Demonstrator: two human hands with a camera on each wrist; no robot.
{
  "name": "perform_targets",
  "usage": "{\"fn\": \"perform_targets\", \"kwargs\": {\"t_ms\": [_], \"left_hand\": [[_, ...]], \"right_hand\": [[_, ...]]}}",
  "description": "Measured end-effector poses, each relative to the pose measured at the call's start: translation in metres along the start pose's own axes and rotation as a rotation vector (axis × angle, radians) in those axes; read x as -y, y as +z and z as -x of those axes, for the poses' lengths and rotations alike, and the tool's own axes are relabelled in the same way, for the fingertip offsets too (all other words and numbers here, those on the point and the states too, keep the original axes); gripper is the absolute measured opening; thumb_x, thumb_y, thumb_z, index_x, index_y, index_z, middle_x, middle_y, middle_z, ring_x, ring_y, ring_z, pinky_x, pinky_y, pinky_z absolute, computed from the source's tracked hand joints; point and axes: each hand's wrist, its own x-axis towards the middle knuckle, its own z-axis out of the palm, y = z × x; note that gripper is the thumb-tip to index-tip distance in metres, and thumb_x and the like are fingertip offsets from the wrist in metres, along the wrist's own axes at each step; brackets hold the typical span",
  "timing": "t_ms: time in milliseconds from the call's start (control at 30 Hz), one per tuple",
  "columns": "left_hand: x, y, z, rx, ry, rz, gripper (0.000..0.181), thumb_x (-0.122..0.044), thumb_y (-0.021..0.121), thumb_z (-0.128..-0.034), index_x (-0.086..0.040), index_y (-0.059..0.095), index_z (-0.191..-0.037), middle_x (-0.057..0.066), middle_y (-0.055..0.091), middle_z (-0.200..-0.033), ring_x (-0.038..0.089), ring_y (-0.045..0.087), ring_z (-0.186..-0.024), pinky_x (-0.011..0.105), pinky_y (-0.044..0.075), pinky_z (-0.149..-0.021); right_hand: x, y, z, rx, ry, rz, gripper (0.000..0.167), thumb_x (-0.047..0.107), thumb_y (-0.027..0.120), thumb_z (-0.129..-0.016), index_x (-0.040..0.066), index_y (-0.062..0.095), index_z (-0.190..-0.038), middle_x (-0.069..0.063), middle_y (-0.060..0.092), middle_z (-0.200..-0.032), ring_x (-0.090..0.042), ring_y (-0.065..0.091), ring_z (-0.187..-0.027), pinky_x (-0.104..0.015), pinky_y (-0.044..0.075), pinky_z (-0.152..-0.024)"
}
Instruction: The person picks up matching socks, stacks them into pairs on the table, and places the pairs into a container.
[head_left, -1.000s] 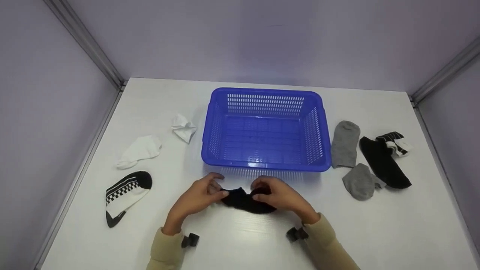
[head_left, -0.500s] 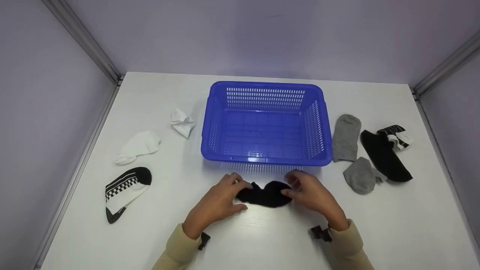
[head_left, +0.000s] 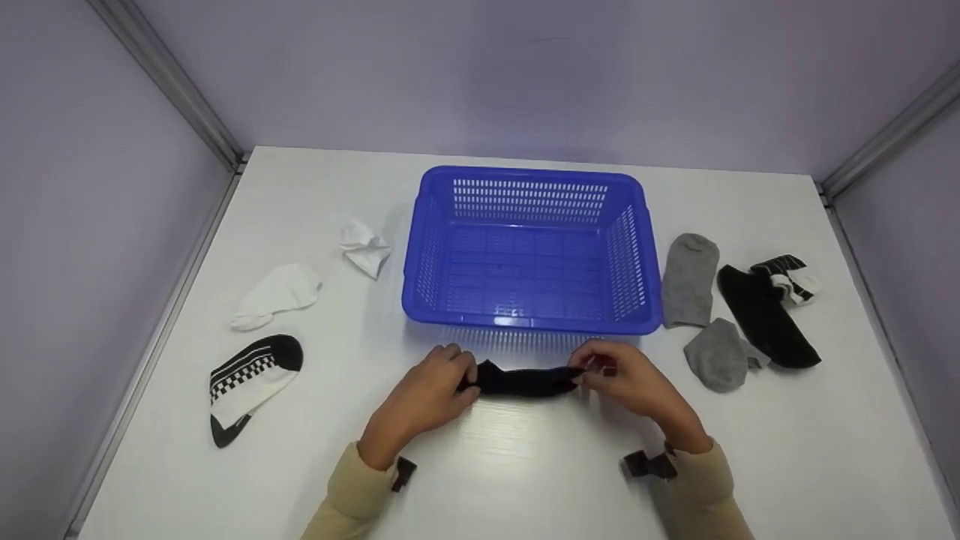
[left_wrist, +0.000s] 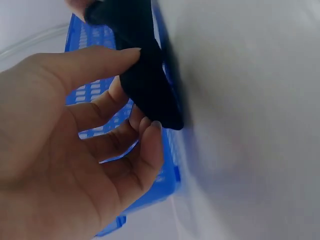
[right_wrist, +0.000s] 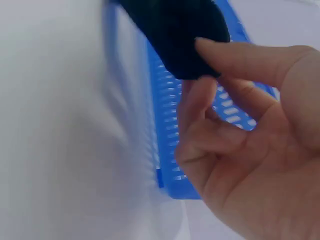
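A black sock [head_left: 525, 382] is stretched sideways between both hands, in front of the blue basket. My left hand [head_left: 431, 386] pinches its left end; in the left wrist view the thumb lies on the near face of the sock [left_wrist: 145, 75] with fingers behind it. At the other end, my right hand [head_left: 622, 379] pinches the fabric between thumb and fingers, as the right wrist view also shows with the sock [right_wrist: 180, 35] hanging over the fingertips.
Behind the hands stands a blue plastic basket [head_left: 532, 326]. On the right lie a grey sock [head_left: 690, 281], a bunched grey sock [head_left: 718, 356], a black sock [head_left: 769, 319] and a striped sock [head_left: 787, 279]. Left are white socks [head_left: 277, 296] [head_left: 365, 247] and a checkered sock [head_left: 251, 386].
Both hands have moved right with the black sock. The left hand's thumb has closed onto its left end, and the sock now looks straighter and narrower.
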Motion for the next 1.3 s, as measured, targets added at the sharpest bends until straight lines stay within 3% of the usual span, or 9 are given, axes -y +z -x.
{"fn": "perform_targets", "kwargs": {"t_ms": [100,200,367,467,567,767,967,1100,1300], "left_hand": [[0.002,-0.008,0.002,0.007,-0.007,0.074,0.012,-0.016,0.074,-0.0952,-0.008,0.065,-0.098,0.002,0.06,-0.096,0.017,0.053,-0.09,0.035,0.05,-0.082],[0.004,-0.012,0.004,0.028,-0.012,0.122,0.016,-0.017,0.075,-0.0965,-0.007,0.066,-0.105,0.005,0.064,-0.102,0.018,0.056,-0.095,0.036,0.051,-0.086],[0.004,-0.011,0.005,0.051,-0.03,0.101,0.026,-0.021,0.076,-0.097,-0.006,0.067,-0.117,0.008,0.066,-0.109,0.019,0.057,-0.098,0.039,0.052,-0.089],[0.003,-0.008,0.003,0.046,-0.066,0.09,0.028,-0.024,0.074,-0.0987,-0.006,0.068,-0.119,0.008,0.067,-0.109,0.02,0.059,-0.098,0.041,0.053,-0.089],[0.002,-0.004,0.0,0.032,-0.124,0.083,0.028,-0.025,0.072,-0.1,-0.005,0.069,-0.118,0.008,0.068,-0.105,0.02,0.062,-0.094,0.041,0.055,-0.085],[-0.003,0.007,-0.008,0.032,-0.184,0.037,0.022,-0.024,0.073,-0.0986,-0.002,0.07,-0.103,0.008,0.068,-0.094,0.019,0.062,-0.081,0.039,0.054,-0.072],[-0.004,0.013,-0.013,0.01,-0.162,0.052,0.017,-0.018,0.077,-0.0939,-0.009,0.065,-0.085,0.003,0.062,-0.086,0.017,0.056,-0.079,0.034,0.049,-0.069],[0.0,0.007,-0.012,0.016,-0.161,0.172,0.016,-0.017,0.073,-0.0966,-0.01,0.063,-0.087,0.0,0.058,-0.083,0.012,0.051,-0.075,0.03,0.045,-0.068],[0.011,-0.004,-0.004,0.035,-0.136,0.578,0.013,-0.018,0.067,-0.1029,-0.008,0.058,-0.1,-0.004,0.06,-0.08,0.005,0.051,-0.068,0.021,0.043,-0.064]], "right_hand": [[-0.002,-0.008,0.005,0.014,-0.026,-0.05,0.02,-0.007,0.068,-0.091,0.008,0.075,-0.104,-0.013,0.073,-0.101,-0.008,0.066,-0.089,-0.026,0.056,-0.079],[-0.004,-0.014,0.008,0.036,-0.017,-0.005,0.028,-0.01,0.064,-0.09,0.011,0.077,-0.103,-0.011,0.073,-0.103,-0.007,0.065,-0.093,-0.026,0.054,-0.08],[-0.002,-0.022,0.014,0.058,0.028,0.095,0.03,-0.009,0.061,-0.091,0.007,0.074,-0.112,-0.012,0.072,-0.112,-0.023,0.067,-0.103,-0.032,0.056,-0.086],[0.001,-0.024,0.015,0.032,0.101,0.086,0.024,-0.003,0.061,-0.096,0.001,0.069,-0.118,-0.017,0.071,-0.116,-0.029,0.069,-0.102,-0.033,0.058,-0.085],[0.003,-0.023,0.014,0.015,0.211,0.048,0.02,0.012,0.061,-0.102,-0.002,0.067,-0.116,-0.015,0.074,-0.102,-0.024,0.069,-0.087,-0.032,0.058,-0.073],[0.009,-0.008,0.011,0.14,0.397,0.019,0.054,0.051,0.061,-0.104,0.002,0.067,-0.08,-0.004,0.068,-0.064,-0.016,0.064,-0.057,-0.033,0.055,-0.059],[0.012,0.008,0.004,0.057,0.363,0.133,0.038,0.037,0.069,-0.1,0.012,0.053,-0.076,0.003,0.053,-0.065,-0.013,0.049,-0.061,-0.029,0.041,-0.057],[0.01,0.006,0.006,0.018,0.255,0.171,0.032,0.025,0.074,-0.096,0.01,0.051,-0.08,0.003,0.047,-0.072,-0.014,0.045,-0.066,-0.028,0.037,-0.059],[0.005,-0.007,0.013,0.071,0.15,0.172,0.031,0.021,0.078,-0.094,0.009,0.051,-0.082,0.004,0.046,-0.076,-0.011,0.045,-0.069,-0.025,0.038,-0.061]]}}
